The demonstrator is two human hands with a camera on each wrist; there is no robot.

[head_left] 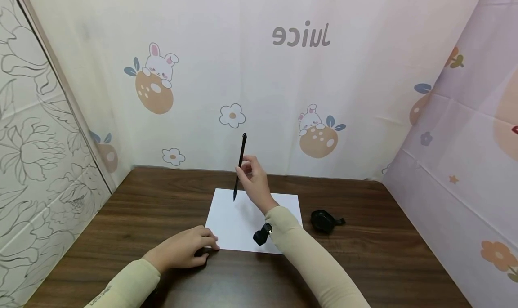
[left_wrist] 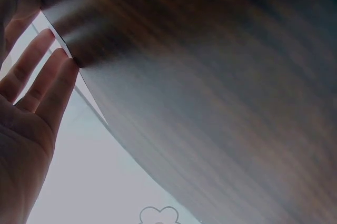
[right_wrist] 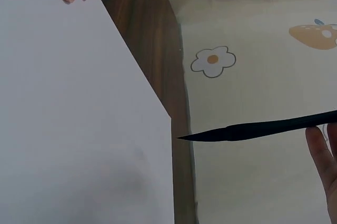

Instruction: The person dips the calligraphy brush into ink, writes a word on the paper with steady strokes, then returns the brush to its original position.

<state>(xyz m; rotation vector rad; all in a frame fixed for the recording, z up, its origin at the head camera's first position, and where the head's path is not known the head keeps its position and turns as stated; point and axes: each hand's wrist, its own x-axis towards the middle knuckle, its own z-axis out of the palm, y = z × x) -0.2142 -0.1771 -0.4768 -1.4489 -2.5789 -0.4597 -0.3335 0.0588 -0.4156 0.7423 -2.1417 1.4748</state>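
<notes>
My right hand (head_left: 256, 184) pinches a black writing brush (head_left: 243, 149) by its handle, above the far part of a white sheet of paper (head_left: 232, 229). The brush stands nearly upright with its pointed tip down. In the right wrist view, the dark brush tip (right_wrist: 202, 135) appears beside the paper's corner, and the paper (right_wrist: 79, 92) shows no marks. My left hand (head_left: 184, 248) rests at the near left corner of the sheet, fingertips on its edge. The left wrist view shows that hand's fingers (left_wrist: 58, 90) extended against the table.
A small round black object with a short tab (head_left: 322, 221) lies on the brown wooden table (head_left: 376, 249), right of the paper. Behind the table hangs a printed curtain (head_left: 259, 74), with more patterned cloth at both sides. A small black device (head_left: 262, 235) sits at the right wrist.
</notes>
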